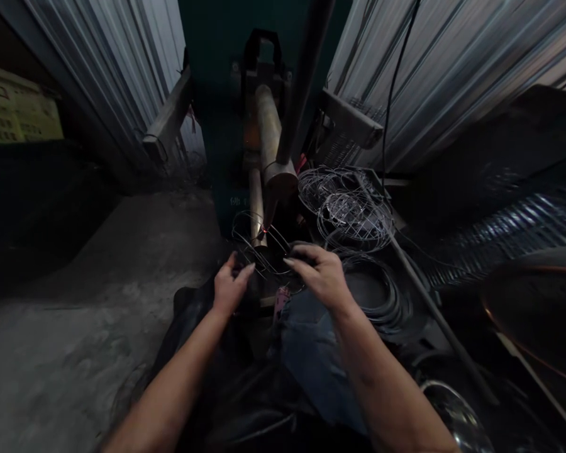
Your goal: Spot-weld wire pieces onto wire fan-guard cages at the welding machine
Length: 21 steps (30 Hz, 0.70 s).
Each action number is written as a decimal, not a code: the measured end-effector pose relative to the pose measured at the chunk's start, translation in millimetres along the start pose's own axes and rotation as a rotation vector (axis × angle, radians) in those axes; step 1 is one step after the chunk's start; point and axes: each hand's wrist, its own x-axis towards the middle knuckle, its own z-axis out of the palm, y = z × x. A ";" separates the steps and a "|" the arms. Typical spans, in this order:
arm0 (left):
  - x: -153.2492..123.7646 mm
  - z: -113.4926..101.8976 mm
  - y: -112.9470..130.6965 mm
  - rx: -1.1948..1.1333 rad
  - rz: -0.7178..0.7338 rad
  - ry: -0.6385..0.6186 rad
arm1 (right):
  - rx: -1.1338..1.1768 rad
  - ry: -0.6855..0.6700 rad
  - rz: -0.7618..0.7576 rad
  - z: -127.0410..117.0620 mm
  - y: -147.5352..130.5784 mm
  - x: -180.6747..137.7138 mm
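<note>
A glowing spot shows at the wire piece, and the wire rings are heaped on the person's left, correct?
Not the side: the head view shows the wire rings heaped on the person's right. The glowing spot at the wire piece stands.

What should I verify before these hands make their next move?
1. Right hand on the bent wire frame: ok, pinching its right side.
2. Left hand gripping the wire: cannot tell, too dark there.
3. Both hands apart from the glowing spot: ok.
4. Glow gone: not ok, orange-red light shows near the lower electrode arm's end.
5. Hands covered: not ok, both bare.
6. Wire joint sound: cannot tell, too small.
</note>
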 end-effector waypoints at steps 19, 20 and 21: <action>11.7 14.2 -13.5 0.520 0.865 0.148 | 0.130 0.005 0.032 -7.9 36.8 -45.2; 9.8 13.3 -11.8 0.503 0.860 0.133 | 0.135 -0.009 0.021 -8.0 34.2 -45.2; 7.3 12.4 -10.0 0.490 0.848 0.113 | 0.136 -0.026 0.009 -8.5 31.3 -44.8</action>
